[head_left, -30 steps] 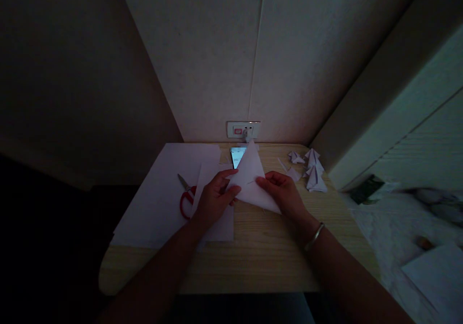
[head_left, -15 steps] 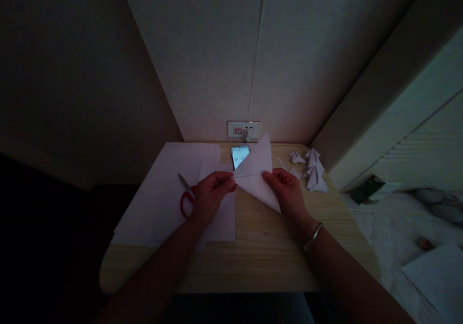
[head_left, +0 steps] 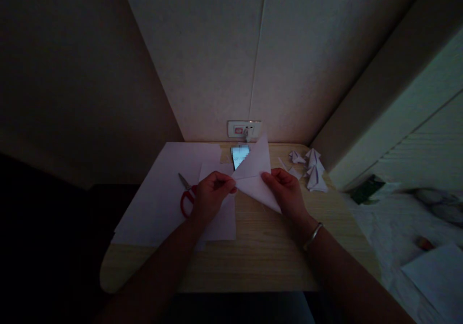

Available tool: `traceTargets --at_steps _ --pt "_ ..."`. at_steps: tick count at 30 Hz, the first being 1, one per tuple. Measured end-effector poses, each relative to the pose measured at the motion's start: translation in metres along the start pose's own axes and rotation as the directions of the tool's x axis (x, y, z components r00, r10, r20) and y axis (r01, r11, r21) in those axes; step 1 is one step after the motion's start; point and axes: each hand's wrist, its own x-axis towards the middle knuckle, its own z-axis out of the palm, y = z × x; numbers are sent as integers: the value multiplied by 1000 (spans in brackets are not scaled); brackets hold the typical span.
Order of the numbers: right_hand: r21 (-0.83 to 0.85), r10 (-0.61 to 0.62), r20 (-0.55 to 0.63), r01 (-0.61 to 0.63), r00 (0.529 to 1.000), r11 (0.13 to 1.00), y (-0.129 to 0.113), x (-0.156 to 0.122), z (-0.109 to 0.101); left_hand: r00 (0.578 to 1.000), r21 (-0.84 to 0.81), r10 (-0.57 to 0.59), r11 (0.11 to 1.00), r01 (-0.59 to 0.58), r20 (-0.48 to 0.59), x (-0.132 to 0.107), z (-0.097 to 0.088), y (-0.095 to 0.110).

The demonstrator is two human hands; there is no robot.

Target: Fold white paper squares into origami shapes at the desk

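Between my two hands a folded sheet of white paper (head_left: 256, 162) is held above the table, its upper corner pointing up and a crease running across it. My left hand (head_left: 214, 191) pinches the paper's left tip between thumb and fingers. On the other side, my right hand (head_left: 285, 189) grips the right edge, thumb in front at the crease and fingers behind. Red-handled scissors (head_left: 187, 199) lie on white sheets (head_left: 155, 196) just left of my left hand, partly covered by it.
Folded paper pieces (head_left: 315, 172) stand at the table's back right, near paper scraps (head_left: 294, 172). A lit phone (head_left: 238, 155) lies at the back, below a wall socket (head_left: 244, 129). The wooden table (head_left: 253, 271) meets the wall. A green box (head_left: 368, 189) lies off to the right.
The paper's upper corner has tipped slightly left and down, and the crease has shifted a little. Both hands keep their hold in nearly the same place.
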Motion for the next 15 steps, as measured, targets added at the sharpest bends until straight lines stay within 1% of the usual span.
traceTargets --at_steps 4,9,12,15 --pt "1 9 -17 -9 1000 1000 2 1 0 1000 -34 7 999 -7 -22 -1 2 4" --pt "11 56 -13 -56 998 998 2 3 -1 999 -31 -48 998 47 -26 -1 2 9" --pt "-8 76 2 -76 997 997 1 4 -2 992 -23 -119 993 120 49 0 -1 7" --pt "-21 89 28 -88 996 996 -1 2 -1 968 22 -200 980 199 152 -1 -2 2"
